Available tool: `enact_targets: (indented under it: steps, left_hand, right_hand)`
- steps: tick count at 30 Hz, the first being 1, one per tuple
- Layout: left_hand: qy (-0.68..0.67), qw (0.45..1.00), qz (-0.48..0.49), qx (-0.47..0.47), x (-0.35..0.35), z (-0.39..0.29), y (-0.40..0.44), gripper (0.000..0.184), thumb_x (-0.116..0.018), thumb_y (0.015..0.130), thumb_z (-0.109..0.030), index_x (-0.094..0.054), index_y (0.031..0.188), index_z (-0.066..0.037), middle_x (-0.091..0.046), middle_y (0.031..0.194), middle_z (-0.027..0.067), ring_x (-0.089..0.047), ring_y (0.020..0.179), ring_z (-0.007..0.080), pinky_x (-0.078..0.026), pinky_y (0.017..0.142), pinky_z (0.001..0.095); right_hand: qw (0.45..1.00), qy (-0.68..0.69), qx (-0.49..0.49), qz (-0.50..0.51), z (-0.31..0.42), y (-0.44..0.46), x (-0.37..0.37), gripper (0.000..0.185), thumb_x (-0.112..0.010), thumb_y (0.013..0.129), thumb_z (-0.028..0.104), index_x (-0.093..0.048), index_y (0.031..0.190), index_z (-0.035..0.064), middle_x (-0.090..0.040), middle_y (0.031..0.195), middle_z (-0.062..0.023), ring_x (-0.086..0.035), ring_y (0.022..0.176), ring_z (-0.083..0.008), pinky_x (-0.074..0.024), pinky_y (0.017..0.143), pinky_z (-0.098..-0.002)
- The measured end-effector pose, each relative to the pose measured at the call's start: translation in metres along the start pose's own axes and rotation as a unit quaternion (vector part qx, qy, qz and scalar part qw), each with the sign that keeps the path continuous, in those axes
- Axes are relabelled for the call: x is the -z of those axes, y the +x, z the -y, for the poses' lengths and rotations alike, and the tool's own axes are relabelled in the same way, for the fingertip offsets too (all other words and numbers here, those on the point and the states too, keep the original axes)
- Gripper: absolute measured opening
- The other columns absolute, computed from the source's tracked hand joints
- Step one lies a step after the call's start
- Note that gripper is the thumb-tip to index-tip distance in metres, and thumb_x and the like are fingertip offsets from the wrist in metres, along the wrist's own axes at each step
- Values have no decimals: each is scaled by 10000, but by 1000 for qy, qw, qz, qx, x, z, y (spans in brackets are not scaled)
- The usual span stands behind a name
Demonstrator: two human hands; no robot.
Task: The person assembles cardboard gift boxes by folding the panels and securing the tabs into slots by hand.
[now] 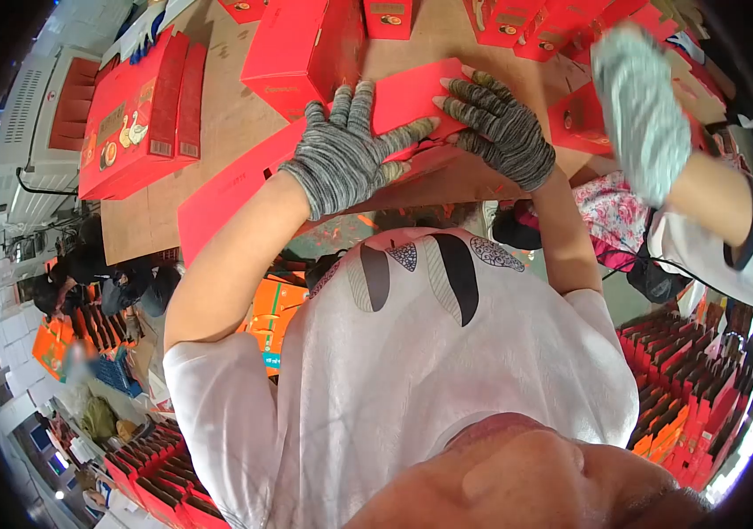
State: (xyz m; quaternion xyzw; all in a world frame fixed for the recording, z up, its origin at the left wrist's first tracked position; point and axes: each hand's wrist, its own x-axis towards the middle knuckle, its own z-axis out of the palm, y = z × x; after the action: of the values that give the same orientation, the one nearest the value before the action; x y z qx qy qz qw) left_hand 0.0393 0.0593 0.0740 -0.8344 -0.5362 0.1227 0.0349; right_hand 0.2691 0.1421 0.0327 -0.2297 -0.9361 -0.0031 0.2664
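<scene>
A red cardboard box point(416, 88) lies before me on the table, a long red panel point(228, 198) reaching to the lower left. My left hand point(337, 150), in a grey striped fingerless glove, rests palm down on its left side with fingers spread. Across from it, my right hand point(504, 132), in a matching darker glove, lays its outstretched fingers on the right edge. Both thumbs are near the box's front edge. Just beyond my left fingertips stands an upright red box point(297, 53).
Printed red boxes point(134, 115) stand on the brown table point(138, 225) at left, with more boxes point(504, 22) at the back right. A co-worker's pale-gloved hand point(641, 115) reaches in from the right. Stacked red cartons point(685, 388) sit below on the right.
</scene>
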Motion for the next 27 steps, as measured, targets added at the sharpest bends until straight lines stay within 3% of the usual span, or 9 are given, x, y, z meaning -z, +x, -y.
enact_targets:
  steps: [8, 10, 14, 20, 22, 23, 24, 25, 27]
  left_hand:
    - [8, 1000, -4, -5, 2, -4, -4, 647, -418, 834, -606, -190, 1411, -419, -117, 1446, 282, -226, 1282, 486, -242, 970, 627]
    - [9, 1000, 3, 0, 7, -4, -1, 644, -428, 835, -592, -191, 1409, -422, -132, 1441, 282, -240, 1275, 482, -256, 958, 626]
    - [3, 999, 0, 43, 6, -14, 15, 634, -453, 842, -541, -190, 1408, -428, -173, 1425, 282, -273, 1256, 471, -302, 916, 617]
    - [-13, 998, -38, 49, -1, -11, 23, 616, -473, 853, -487, -194, 1400, -447, -216, 1402, 278, -291, 1234, 447, -317, 883, 618]
    - [-25, 998, -40, 49, -3, -8, 26, 614, -491, 848, -469, -205, 1391, -462, -233, 1395, 268, -280, 1231, 444, -308, 882, 632]
    - [-27, 998, -37, 50, -2, -8, 26, 618, -491, 848, -473, -198, 1392, -464, -234, 1394, 267, -286, 1228, 440, -305, 880, 634]
    - [-29, 998, -34, 53, -1, -6, 26, 623, -491, 847, -476, -192, 1393, -466, -236, 1393, 266, -291, 1225, 437, -302, 879, 637]
    - [-31, 998, -33, 52, -2, -6, 27, 623, -491, 847, -476, -192, 1393, -466, -236, 1393, 266, -291, 1225, 437, -302, 879, 637]
    - [-5, 998, -34, 55, -5, -8, 29, 620, -495, 845, -473, -192, 1385, -484, -221, 1404, 267, -277, 1243, 438, -278, 885, 649]
  right_hand:
    - [999, 5, -41, 24, 12, -8, 0, 464, -566, 843, 253, -491, 1279, 111, -476, 1313, -69, -368, 1277, -274, -294, 1075, -390]
    - [995, 96, -29, -24, 5, -8, -8, 455, -532, 872, 244, -468, 1297, 93, -461, 1327, -75, -333, 1301, -285, -272, 1085, -396]
    - [991, 131, -14, -20, -23, -5, -16, 421, -497, 905, 226, -464, 1299, 82, -459, 1329, -78, -316, 1311, -292, -264, 1086, -391]
    - [950, 291, -70, 85, -45, 5, 3, 370, -442, 943, 216, -471, 1289, 87, -466, 1320, -73, -344, 1289, -275, -288, 1065, -388]
    - [972, 199, -122, -37, -35, 18, 6, 369, -470, 921, 247, -498, 1256, 93, -505, 1266, -85, -418, 1216, -281, -333, 1014, -414]
    - [971, 199, -125, -37, -27, 29, -1, 369, -470, 921, 247, -498, 1256, 93, -505, 1266, -85, -418, 1216, -281, -333, 1014, -414]
    - [989, 5, -116, -93, -17, 45, -11, 368, -494, 902, 259, -514, 1230, 93, -522, 1235, -92, -448, 1174, -285, -346, 987, -424]
    - [966, -189, -101, -145, -11, 52, -16, 368, -517, 883, 271, -530, 1204, 93, -540, 1203, -99, -479, 1131, -290, -360, 961, -435]
    - [977, -131, -127, -113, -23, 38, -40, 374, -533, 868, 272, -533, 1196, 92, -545, 1191, -105, -489, 1115, -289, -357, 962, -435]
